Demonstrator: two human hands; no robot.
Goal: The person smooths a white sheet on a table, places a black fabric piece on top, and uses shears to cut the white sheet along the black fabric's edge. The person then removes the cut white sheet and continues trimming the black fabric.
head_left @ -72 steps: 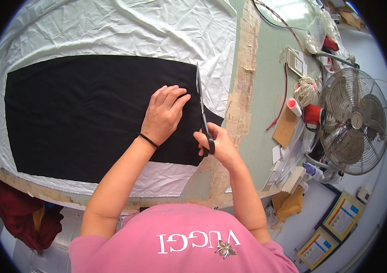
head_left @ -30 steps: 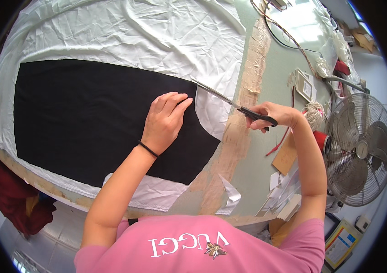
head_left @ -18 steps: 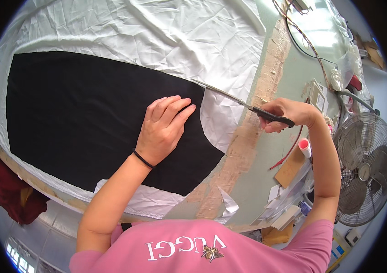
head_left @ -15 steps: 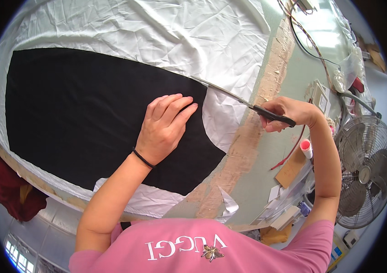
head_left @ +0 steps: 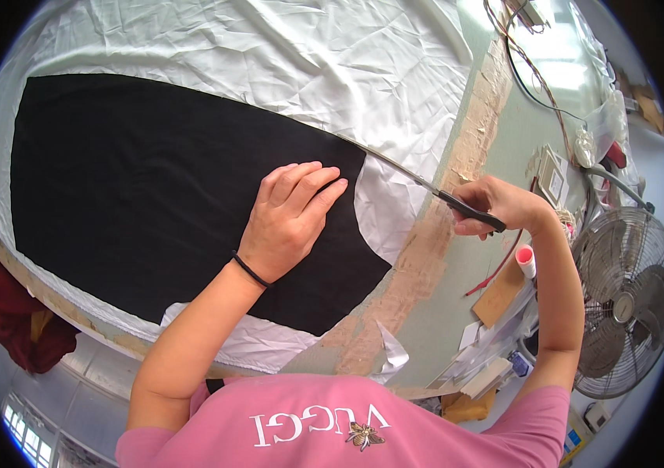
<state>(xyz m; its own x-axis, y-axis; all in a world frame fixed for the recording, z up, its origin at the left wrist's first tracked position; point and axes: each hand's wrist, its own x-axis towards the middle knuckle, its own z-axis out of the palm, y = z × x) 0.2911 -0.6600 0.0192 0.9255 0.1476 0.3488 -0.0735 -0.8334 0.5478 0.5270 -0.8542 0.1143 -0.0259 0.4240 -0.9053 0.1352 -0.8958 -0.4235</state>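
Note:
A large black fabric piece [head_left: 137,187] lies flat over wrinkled white fabric [head_left: 269,54] on the table. My left hand [head_left: 289,214] rests on the black piece near its right end, palm down with the fingers stretched out. Black-handled scissors [head_left: 464,209] are gripped in my right hand [head_left: 495,204], beyond the right end of the black piece. Their long blades point up and left, with the tips at the black piece's upper edge near its right corner. The blades look nearly closed. White fabric shows beyond the curved notch at the black piece's right end.
Brown tape [head_left: 421,265] runs along the greenish tabletop [head_left: 456,288]. A small white scrap [head_left: 394,355] lies near the front edge. To the right are a pink-ended roll [head_left: 526,261], cardboard [head_left: 501,295], cables [head_left: 538,78] and a metal fan [head_left: 623,308]. Dark red cloth [head_left: 16,312] hangs at left.
The scissor blades look closer together, and their tips sit slightly farther right along the black fabric's edge. My left hand stays on the same part of the cloth.

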